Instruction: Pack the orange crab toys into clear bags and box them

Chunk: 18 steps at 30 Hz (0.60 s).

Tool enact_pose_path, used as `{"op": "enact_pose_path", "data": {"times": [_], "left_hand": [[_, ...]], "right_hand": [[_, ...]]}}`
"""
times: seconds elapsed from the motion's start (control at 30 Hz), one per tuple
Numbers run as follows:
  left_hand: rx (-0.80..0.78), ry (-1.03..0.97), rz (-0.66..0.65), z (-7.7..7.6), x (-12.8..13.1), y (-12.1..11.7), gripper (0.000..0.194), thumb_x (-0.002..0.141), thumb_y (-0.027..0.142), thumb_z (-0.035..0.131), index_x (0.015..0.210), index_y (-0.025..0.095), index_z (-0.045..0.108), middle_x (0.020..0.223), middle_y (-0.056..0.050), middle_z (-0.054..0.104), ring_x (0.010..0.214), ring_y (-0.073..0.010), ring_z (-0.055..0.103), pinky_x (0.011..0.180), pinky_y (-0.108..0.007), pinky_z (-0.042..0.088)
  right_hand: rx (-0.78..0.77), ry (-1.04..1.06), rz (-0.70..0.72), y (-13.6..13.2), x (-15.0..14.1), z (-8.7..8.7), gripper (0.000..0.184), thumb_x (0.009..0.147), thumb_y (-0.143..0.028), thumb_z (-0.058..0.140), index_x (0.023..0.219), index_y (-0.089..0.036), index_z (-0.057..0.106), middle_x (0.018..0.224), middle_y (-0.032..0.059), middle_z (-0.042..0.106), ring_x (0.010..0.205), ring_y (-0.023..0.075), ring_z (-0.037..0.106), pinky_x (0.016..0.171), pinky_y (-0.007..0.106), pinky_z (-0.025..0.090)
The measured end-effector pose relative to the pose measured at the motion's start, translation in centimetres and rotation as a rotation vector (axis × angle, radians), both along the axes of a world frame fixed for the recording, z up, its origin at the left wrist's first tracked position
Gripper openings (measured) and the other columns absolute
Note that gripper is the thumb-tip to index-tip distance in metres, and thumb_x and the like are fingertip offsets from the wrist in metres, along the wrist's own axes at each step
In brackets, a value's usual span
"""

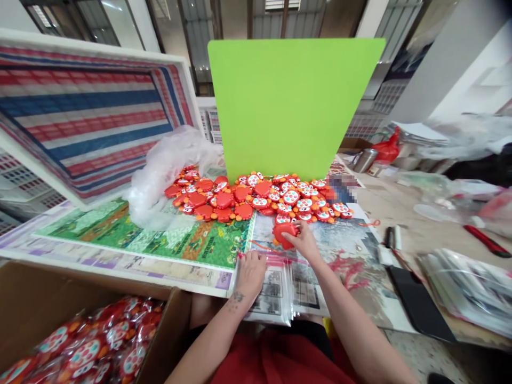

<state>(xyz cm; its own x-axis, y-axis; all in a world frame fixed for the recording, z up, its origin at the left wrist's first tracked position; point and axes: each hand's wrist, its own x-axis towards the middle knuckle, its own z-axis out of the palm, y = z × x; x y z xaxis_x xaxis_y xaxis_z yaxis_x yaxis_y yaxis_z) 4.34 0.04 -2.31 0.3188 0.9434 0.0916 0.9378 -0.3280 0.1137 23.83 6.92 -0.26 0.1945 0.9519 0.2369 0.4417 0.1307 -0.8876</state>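
Observation:
My right hand (pixel 306 242) is closed around a red crab-shaped plastic toy (pixel 285 236), its plain red side facing up. The toy is held just in front of a long heap of similar toys (pixel 244 194), some showing white faces with coloured dots. My left hand (pixel 252 271) lies palm down, fingers resting at the upper left edge of a stack of clear plastic bags (pixel 274 290) with pink-red strips along the top. Nothing shows in its fingers, though the fingertips are partly hidden.
A cardboard box (pixel 176 320) at lower left holds bagged toys (pixel 92 341). A green board (pixel 292 106) stands behind the heap, beside a tilted striped-lined crate (pixel 90 205) and crumpled plastic (pixel 148 186). At right lie a black phone-like slab (pixel 420 304), a red cutter (pixel 486 241) and stacked bags (pixel 468 288).

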Motion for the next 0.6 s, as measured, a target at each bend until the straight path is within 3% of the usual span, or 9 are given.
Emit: {"op": "enact_pose_path", "data": {"times": [0.1,0.2,0.43,0.6], "left_hand": [[-0.026,-0.021,-0.04,-0.1,-0.1,0.4,0.021,0.091,0.026,0.052,0.108,0.015,0.06,0.106,-0.012,0.057,0.103,-0.0293,0.052,0.086,-0.042,0.042],[-0.025,-0.063,-0.057,-0.6,-0.1,1.1,0.026,0.092,0.027,0.052,0.116,0.017,0.057,0.108,-0.011,0.057,0.101,-0.0271,0.051,0.086,-0.039,0.042],[0.001,-0.092,0.011,-1.7,0.7,2.1,0.016,0.092,0.024,0.052,0.104,0.02,0.061,0.103,-0.01,0.056,0.099,-0.0267,0.05,0.083,-0.04,0.04],[0.073,-0.222,-0.103,-2.7,0.5,1.9,0.011,0.093,0.023,0.051,0.096,0.019,0.061,0.102,-0.007,0.058,0.099,-0.0236,0.05,0.087,-0.039,0.04]], "right_hand": [[0.04,0.365,0.001,-1.2,0.7,0.6,0.06,0.067,-0.053,0.073,0.114,-0.019,0.056,0.102,0.0082,0.066,0.087,0.0228,0.062,0.077,0.037,0.052],[0.033,0.525,0.018,-2.1,0.9,1.0,0.054,0.069,-0.05,0.074,0.111,-0.02,0.06,0.107,0.0072,0.066,0.093,0.0222,0.062,0.082,0.037,0.051],[-0.021,0.543,0.056,-2.5,0.8,-0.2,0.048,0.067,-0.047,0.078,0.104,-0.021,0.06,0.095,0.0027,0.066,0.083,0.0185,0.061,0.077,0.033,0.05],[-0.01,0.512,0.056,-2.2,0.0,-1.1,0.045,0.066,-0.05,0.077,0.093,-0.02,0.056,0.086,0.002,0.065,0.076,0.0182,0.06,0.071,0.033,0.05]]}}
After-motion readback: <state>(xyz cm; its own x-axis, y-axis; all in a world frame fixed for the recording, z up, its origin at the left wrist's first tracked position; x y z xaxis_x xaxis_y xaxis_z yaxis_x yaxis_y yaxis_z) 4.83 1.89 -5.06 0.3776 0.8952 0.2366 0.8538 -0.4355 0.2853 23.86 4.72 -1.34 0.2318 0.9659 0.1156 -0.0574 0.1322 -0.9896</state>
